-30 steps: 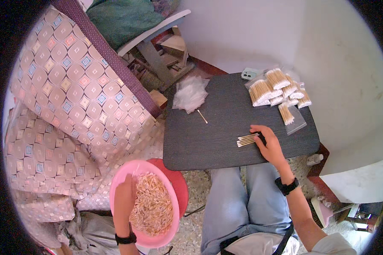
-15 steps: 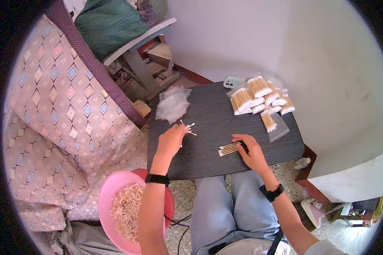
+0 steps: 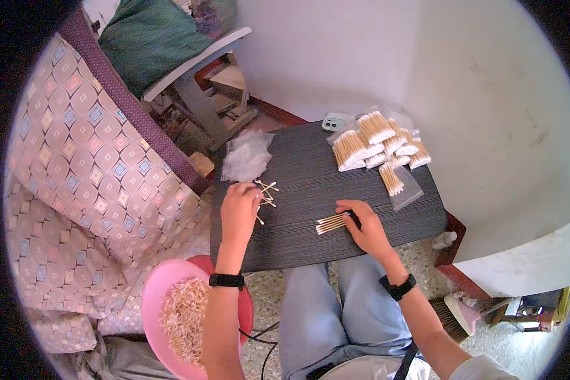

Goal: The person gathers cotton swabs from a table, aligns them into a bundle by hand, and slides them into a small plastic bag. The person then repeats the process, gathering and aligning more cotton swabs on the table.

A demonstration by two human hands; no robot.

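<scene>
My left hand (image 3: 239, 210) rests near the left edge of the dark table (image 3: 291, 164), fingers curled over a few loose cotton swabs (image 3: 268, 186). These swabs lie crossed at different angles, and their far parts are hidden under the fingers. Farther right, my right hand (image 3: 366, 229) holds a small row of cotton swabs (image 3: 329, 224) by one end, between thumb and fingers. Their white tips point left, side by side, low over the tabletop. Beneath my left forearm, a pink basin (image 3: 152, 316) contains a heap of loose swabs (image 3: 185, 316).
Clear plastic bags (image 3: 247, 156) are piled at the table's far left. Filled swab bags (image 3: 375, 128) are stacked at the far right, beside a phone (image 3: 337, 121). One part-filled bag (image 3: 406, 192) lies nearer. A patterned sofa (image 3: 95, 145) borders the left; a broom (image 3: 451, 318) lies right.
My left hand has drawn slightly left, and the loose swabs by its fingers are spread more widely. My right hand keeps its row of swabs. The whole view has shifted slightly.
</scene>
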